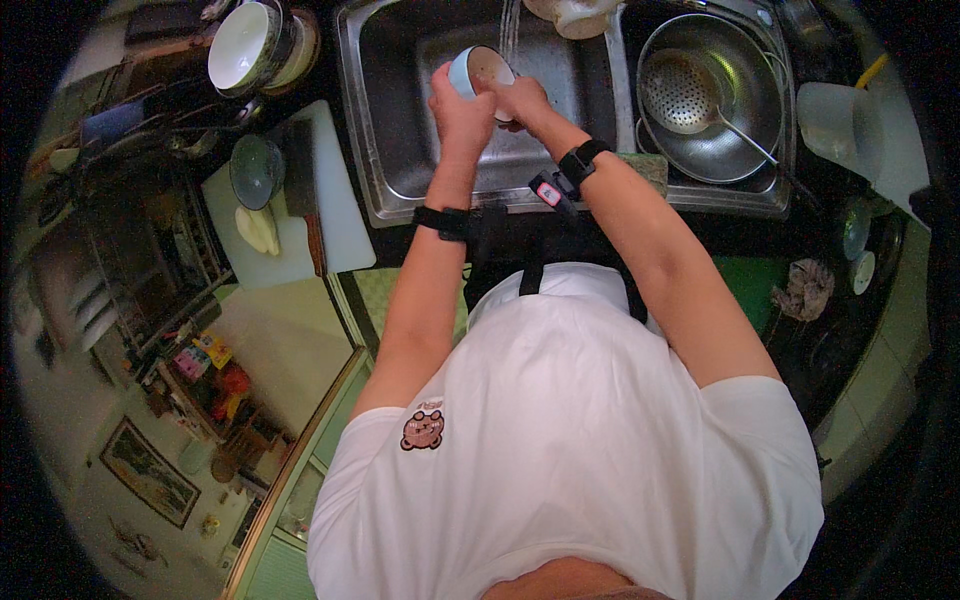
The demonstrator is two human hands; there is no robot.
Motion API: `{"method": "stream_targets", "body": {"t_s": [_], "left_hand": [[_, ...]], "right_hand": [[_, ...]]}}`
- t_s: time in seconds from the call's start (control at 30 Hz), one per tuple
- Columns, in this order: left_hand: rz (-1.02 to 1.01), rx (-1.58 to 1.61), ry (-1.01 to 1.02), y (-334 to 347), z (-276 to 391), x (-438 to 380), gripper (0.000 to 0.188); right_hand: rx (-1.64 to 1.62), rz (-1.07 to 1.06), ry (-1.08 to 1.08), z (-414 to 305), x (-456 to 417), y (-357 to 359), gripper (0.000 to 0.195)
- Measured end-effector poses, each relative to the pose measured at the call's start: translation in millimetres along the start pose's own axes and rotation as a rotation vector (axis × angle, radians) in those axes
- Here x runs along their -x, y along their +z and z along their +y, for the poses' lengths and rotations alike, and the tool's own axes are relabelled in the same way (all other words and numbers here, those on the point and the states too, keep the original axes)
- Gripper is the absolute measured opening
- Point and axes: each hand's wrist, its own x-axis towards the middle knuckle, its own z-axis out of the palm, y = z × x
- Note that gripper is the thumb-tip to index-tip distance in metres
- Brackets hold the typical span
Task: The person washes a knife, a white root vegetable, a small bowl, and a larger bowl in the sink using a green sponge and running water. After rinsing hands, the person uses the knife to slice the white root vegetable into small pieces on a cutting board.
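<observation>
A small bowl, pale blue outside, is held tilted above the left basin of the stainless-steel sink. Brownish liquid or residue shows inside it. My left hand grips the bowl's near left side. At the right rim, my right hand also grips it, with some fingers hidden from view. Both wrists wear black straps, and a small device hangs by the right one.
To the left, a white cutting board carries a cleaver, a glass bowl and peeled pale pieces. Stacked bowls stand beyond. The right basin holds a metal colander with a perforated skimmer. A green sponge lies on the divider.
</observation>
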Motion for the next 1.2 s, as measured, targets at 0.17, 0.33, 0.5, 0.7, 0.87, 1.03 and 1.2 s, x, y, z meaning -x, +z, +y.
{"method": "stream_targets", "body": {"t_s": [0.17,0.33,0.5,0.7,0.87,1.03,1.2], "left_hand": [[0.051,-0.109,0.208,2.3,-15.8,8.4,0.071],[0.058,-0.529,0.243,-19.7,39.0,14.1,0.075],[0.126,-0.586,0.292,-28.1,34.6,4.0,0.064],[-0.431,0.598,-0.362,-31.0,3.3,-20.0,0.054],[-0.503,0.744,-0.399,-16.1,4.0,-20.5,0.052],[-0.505,0.583,-0.320,-24.3,2.5,-32.4,0.054],[-0.103,-0.152,0.152,-42.7,-2.3,-32.2,0.058]], "right_hand": [[0.309,0.097,-0.175,7.6,-6.4,-13.0,0.072],[0.101,0.238,-0.483,1.6,2.8,-14.9,0.055],[0.491,0.160,-0.593,12.0,11.7,-57.5,0.038],[0.970,-0.026,-0.612,13.0,104.8,-123.8,0.046],[1.052,0.087,-0.624,42.2,155.4,-138.0,0.048],[1.124,0.186,-0.453,40.6,168.8,-125.6,0.046],[0.585,0.223,-0.327,12.5,138.1,-110.4,0.046]]}}
